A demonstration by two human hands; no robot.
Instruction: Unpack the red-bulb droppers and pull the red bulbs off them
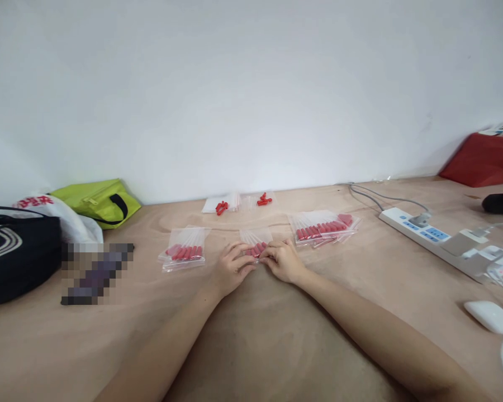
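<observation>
My left hand (229, 267) and my right hand (281, 259) meet at the middle of the wooden table (260, 335). Both pinch the near edge of a small clear zip bag (256, 239) that holds red pieces. To the left lies a filled clear bag with red pieces (183, 254). On the right sits a stack of filled bags (323, 227). Farther back lie empty clear bags (233, 202) with loose red pieces (222, 207) and another few red pieces (264, 199).
A lime green pouch (98, 202), a white plastic bag (62, 218) and a black bag (14, 251) sit at the left. A white power strip (427, 237) with cables, a white charger (488, 315) and a red box (482, 159) occupy the right side.
</observation>
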